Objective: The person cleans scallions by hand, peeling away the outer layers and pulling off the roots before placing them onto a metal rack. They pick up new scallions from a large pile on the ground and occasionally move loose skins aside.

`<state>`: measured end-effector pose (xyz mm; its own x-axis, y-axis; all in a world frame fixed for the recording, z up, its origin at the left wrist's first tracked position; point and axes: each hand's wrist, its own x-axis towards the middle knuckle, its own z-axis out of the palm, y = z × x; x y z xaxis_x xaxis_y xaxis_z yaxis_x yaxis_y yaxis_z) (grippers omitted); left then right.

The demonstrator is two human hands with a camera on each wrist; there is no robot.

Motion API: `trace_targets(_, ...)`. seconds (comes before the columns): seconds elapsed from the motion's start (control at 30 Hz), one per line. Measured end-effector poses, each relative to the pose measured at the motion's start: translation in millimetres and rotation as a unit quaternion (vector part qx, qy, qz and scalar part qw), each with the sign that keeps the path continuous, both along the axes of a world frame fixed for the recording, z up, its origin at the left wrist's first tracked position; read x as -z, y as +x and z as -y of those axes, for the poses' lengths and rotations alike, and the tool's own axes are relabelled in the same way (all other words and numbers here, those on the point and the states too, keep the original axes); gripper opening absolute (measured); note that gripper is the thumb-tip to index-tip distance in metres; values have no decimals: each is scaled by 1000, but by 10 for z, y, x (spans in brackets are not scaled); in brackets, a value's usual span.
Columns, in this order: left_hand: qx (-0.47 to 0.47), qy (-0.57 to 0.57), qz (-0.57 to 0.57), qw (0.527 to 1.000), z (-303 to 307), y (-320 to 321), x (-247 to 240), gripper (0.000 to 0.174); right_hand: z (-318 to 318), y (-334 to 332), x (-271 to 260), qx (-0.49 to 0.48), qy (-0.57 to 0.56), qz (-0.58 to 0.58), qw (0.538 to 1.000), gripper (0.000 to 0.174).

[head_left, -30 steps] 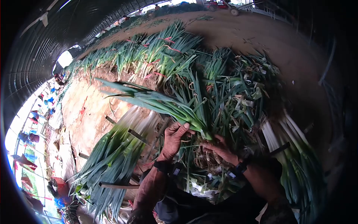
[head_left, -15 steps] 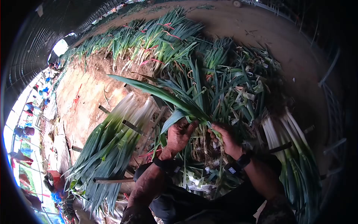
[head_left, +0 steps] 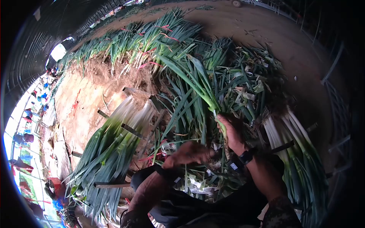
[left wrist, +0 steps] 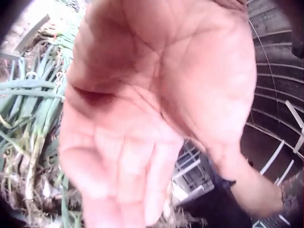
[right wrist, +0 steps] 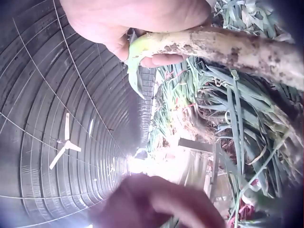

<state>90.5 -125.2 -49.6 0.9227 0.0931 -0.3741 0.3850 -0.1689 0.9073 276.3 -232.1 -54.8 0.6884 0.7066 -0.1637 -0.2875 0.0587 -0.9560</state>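
My right hand point(head_left: 234, 133) grips a large green onion point(head_left: 203, 89) around its stalk, with the green leaves pointing up and away over the heap. In the right wrist view the dirt-speckled pale stalk point(right wrist: 237, 51) runs out to the right from the fingers, and a small torn leaf piece hangs beside the thumb. Lower and to the left, my left hand point(head_left: 189, 154) is blurred and apart from the onion. Its palm point(left wrist: 156, 109) faces the left wrist camera with the fingers nearly straight, holding nothing.
Trimmed onions point(head_left: 110, 148) lie on a slatted rack at left, and another bunch point(head_left: 296, 155) at right. Ahead is a heap of untrimmed onions point(head_left: 190, 106); behind it stand bundles with red ties point(head_left: 140, 49). Peeled leaf scraps point(head_left: 199, 186) lie between the legs.
The left hand was at the onion beside the right, pulling a leaf down, and has come away down. The right hand still holds the onion, its leaves now more upright.
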Motion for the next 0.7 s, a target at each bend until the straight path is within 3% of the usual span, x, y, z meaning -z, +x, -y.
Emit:
trace_targets(0.07, -245, -62, 123, 960, -99, 89, -220, 33, 55, -135, -32, -37, -1, 58, 998, 30)
trace_targets(0.1, -355, -120, 166, 912, -120, 144, -327, 33, 32, -173, 160, -48, 7, 59, 997, 28)
trace_targets(0.23, -411, -184, 184, 874, -370, 215, -164, 31, 71, -352, 155, -138, 6, 55, 989, 28)
trace_targets(0.33, -387, -151, 203, 887, -348, 225, -113, 31, -12, -273, 314, -142, 14, -43, 989, 27)
trace_targets(0.57, -394, -197, 254, 861, -211, 219, -256, 23, 6, -321, 147, -135, 91, -132, 978, 23)
trace_targets(0.7, -367, -148, 242, 886, -258, 162, -119, 20, 28, -323, 186, -131, 80, -151, 976, 22)
